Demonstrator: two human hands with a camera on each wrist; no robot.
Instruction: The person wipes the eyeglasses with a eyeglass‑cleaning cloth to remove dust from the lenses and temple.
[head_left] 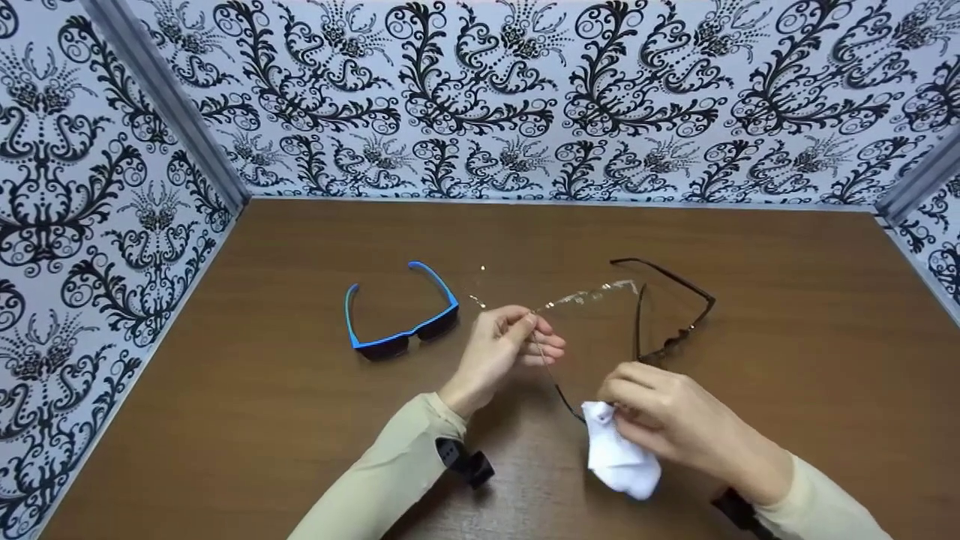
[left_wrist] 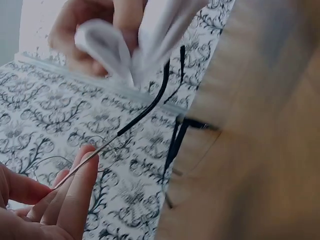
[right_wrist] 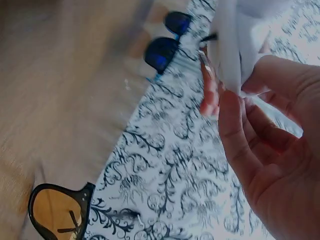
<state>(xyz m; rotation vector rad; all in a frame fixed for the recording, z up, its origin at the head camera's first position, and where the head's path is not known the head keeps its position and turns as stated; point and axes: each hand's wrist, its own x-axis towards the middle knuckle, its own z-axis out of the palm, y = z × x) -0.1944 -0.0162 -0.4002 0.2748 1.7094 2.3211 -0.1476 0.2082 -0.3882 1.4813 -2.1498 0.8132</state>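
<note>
My left hand [head_left: 502, 337] pinches a thin wire-framed pair of eyeglasses [left_wrist: 82, 164] by one temple arm, between thumb and fingers. Faint rims show behind those fingers in the left wrist view; in the head view the far parts are mostly glints. That arm slants down to the right and ends in a dark curved tip [head_left: 570, 403]. Over on the right, my right hand [head_left: 675, 416] pinches a white cloth [head_left: 624, 461], which hangs below the fingers. The dark tip reaches the cloth's edge; whether the cloth wraps it I cannot tell.
Blue-framed sunglasses [head_left: 409, 334] lie with arms unfolded to the left of my hands. Black-framed glasses [head_left: 696, 319] lie beyond my right hand, and the right wrist view shows an amber lens [right_wrist: 56, 212] in them. Patterned walls [head_left: 517, 97] border the wooden table [head_left: 300, 442].
</note>
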